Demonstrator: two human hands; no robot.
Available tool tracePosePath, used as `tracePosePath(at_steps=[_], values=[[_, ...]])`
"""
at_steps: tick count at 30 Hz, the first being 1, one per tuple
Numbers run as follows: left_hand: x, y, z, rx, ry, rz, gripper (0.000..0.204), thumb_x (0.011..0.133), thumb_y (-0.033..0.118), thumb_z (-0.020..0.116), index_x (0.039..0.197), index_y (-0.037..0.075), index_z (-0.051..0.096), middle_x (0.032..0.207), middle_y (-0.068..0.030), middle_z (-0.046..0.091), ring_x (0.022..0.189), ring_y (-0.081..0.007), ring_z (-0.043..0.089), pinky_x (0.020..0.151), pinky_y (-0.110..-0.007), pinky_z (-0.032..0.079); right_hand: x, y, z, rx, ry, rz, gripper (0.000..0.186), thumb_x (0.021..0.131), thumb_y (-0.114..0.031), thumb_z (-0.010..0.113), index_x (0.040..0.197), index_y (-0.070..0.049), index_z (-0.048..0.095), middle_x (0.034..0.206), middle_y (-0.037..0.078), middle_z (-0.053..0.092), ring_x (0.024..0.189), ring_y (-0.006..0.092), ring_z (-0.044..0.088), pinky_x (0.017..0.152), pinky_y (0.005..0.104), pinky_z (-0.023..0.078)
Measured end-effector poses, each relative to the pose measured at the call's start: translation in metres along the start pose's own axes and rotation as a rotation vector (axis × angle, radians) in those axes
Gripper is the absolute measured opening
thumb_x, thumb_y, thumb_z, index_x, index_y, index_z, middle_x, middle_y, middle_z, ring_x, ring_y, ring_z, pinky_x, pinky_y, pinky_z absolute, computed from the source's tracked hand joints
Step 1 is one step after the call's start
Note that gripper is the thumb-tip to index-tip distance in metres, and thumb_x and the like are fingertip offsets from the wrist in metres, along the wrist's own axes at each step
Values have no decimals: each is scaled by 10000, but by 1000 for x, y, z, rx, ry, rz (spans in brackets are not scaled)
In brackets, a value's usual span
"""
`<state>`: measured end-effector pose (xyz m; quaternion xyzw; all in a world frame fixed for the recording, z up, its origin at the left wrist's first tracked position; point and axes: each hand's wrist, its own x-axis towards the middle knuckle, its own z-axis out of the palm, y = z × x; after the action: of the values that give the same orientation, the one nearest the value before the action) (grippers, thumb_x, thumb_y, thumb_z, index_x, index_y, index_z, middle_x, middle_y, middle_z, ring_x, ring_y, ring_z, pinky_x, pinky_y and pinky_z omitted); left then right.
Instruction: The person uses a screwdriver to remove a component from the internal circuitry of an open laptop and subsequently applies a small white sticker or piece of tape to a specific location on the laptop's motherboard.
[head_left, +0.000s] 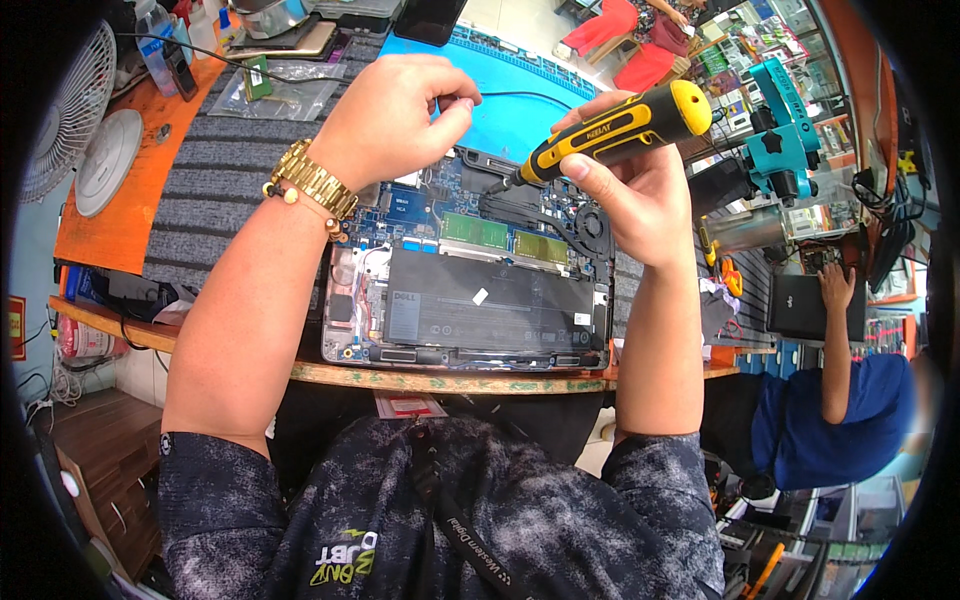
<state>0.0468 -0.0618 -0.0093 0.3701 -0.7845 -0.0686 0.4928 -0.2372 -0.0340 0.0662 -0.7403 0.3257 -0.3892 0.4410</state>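
An opened laptop (345, 290) lies in front of me with its insides bare: a wide black battery (490, 300), green memory modules (475, 230), a round fan (592, 228) and a blue circuit board. My right hand (645, 195) is wrapped round a yellow and black electric screwdriver (610, 135). Its bit slants down to the left, over the dark heat sink area in the laptop's upper middle; whether the tip touches is too small to tell. Above the laptop's upper left part, my left hand (400, 112) is closed with fingers curled inward. Anything in its fingers is hidden.
A blue work mat (520, 115) lies beyond the laptop, with a phone (430, 18) at its far edge. Far left are a plastic bag with a green memory module (257, 78), bottles and a fan (75, 110). At right, another person (840, 410) touches a dark laptop (800, 305).
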Motion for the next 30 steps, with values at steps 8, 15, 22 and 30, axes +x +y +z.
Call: tracePosePath(at_steps=[8, 15, 22, 30], values=[[-1, 1, 1, -14, -19, -21, 160, 992, 130, 716, 1042, 21, 821, 941, -139, 782, 843, -291, 760, 735, -390, 589, 8, 1, 10, -94, -78, -2, 478, 995, -47, 842, 1388, -6, 574, 1272, 99, 707, 1180, 174, 690, 1049, 357, 571], [0, 0, -1, 7, -25, -9, 171, 993, 135, 709, 1050, 14, 817, 941, -145, 779, 836, -296, 755, 741, -394, 589, 8, 0, 11, -34, -21, 10, 466, 997, -77, 847, 1376, -7, 583, 1255, 84, 711, 1153, 157, 691, 1016, 339, 570], [0, 2, 3, -23, -6, -59, 221, 931, 180, 709, 1003, 8, 828, 892, -159, 785, 825, -333, 758, 764, -439, 598, 1, 5, -5, -15, 16, -75, 482, 1016, -43, 804, 1434, -18, 565, 1308, 124, 716, 1233, 211, 699, 1089, 396, 573], [-1, -2, 3, -5, -18, -33, 210, 954, 161, 701, 1025, 7, 825, 918, -151, 787, 819, -304, 757, 749, -410, 599, -21, 7, -39, -14, 123, -13, 493, 1013, -52, 829, 1422, -12, 557, 1280, 117, 716, 1204, 197, 702, 1074, 377, 570]])
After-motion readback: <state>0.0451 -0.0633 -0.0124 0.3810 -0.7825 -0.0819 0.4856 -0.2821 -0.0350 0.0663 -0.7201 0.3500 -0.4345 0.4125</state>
